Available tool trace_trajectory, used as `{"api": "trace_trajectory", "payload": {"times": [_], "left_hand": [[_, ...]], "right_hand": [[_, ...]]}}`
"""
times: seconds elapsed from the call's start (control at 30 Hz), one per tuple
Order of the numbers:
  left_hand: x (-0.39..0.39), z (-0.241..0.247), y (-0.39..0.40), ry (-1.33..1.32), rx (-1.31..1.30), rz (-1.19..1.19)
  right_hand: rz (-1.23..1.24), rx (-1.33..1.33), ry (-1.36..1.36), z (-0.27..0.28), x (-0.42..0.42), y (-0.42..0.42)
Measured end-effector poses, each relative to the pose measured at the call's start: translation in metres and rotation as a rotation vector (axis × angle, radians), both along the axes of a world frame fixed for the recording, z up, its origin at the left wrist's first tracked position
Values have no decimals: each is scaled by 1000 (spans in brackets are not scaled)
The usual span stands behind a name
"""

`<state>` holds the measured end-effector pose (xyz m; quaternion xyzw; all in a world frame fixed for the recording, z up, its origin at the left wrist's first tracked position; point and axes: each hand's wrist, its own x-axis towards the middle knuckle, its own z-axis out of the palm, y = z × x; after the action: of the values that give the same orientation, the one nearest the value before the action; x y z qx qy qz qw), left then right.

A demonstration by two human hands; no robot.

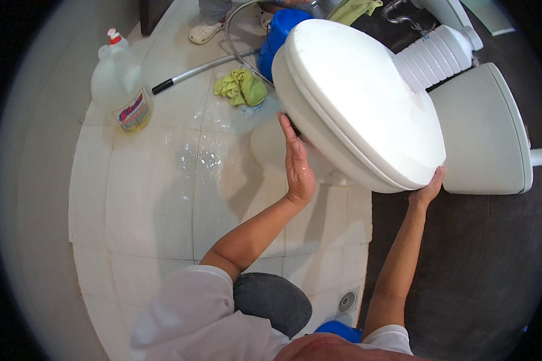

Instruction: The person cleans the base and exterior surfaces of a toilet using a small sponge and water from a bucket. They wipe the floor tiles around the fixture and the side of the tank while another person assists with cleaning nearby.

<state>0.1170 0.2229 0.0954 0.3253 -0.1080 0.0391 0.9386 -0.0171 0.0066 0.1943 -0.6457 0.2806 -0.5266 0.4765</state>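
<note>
A white toilet with its lid (361, 99) down fills the middle right, its bowl and base partly under the lid. My left hand (298, 167) lies flat against the near left side of the bowl, with something dark at the fingertips. My right hand (429, 189) touches the lid's right edge near the cistern; its fingers are partly hidden. The white cistern (483, 131) stands against the dark wall, and a ribbed white pipe (433, 58) runs above it. On the wet tiles lies a crumpled yellow-green cloth (240, 87).
A large plastic bottle (122, 85) stands at the left. A metal pole (203, 68) and a hose (228, 31) reach a blue bucket (271, 45). Another person's foot in a pale clog (205, 33) is at the top. A floor drain (347, 301) lies near me.
</note>
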Motion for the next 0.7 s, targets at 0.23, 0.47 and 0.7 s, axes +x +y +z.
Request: {"api": "trace_trajectory", "payload": {"times": [0.23, 0.47, 0.7], "left_hand": [[16, -3, 12, -250, 500, 314], [40, 11, 27, -269, 542, 350], [20, 4, 38, -503, 766, 484]], "right_hand": [[-19, -12, -18, -6, -7, -17], [-66, -9, 30, -14, -8, -14], [-21, 49, -39, -8, -6, -14]]}}
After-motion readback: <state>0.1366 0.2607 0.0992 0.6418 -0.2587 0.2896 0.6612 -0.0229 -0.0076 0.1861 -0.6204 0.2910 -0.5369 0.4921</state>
